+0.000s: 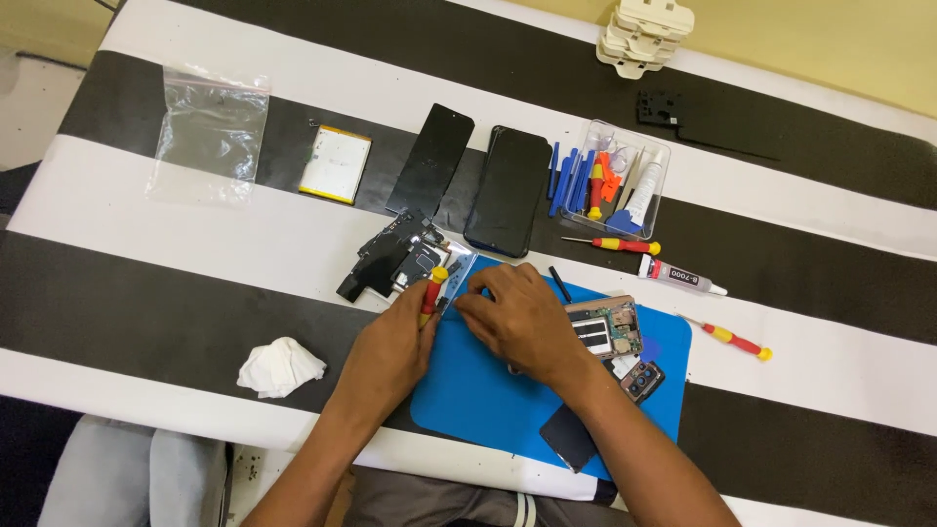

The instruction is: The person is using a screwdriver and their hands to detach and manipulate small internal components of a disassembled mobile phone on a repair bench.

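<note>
Holding a red-and-yellow screwdriver (pixel 430 296) in a closed grip, the left hand (pixel 390 346) sets its tip beside a small part at the top edge of the blue mat (pixel 478 390). The right hand (pixel 522 317) lies just right of that grip, fingertips (pixel 468 293) pinched down on the same small part; what they hold is too small to tell. Just above the grip sit black inner covers (pixel 390 259). Farther up lie a dark phone body (pixel 508 190), a black panel (pixel 429 161) and a battery (pixel 335 164). Right of the grip, past the right hand, a circuit board (pixel 607 329) rests on the mat. Judgement: the phone is well stripped, with screws or small parts being handled now.
</note>
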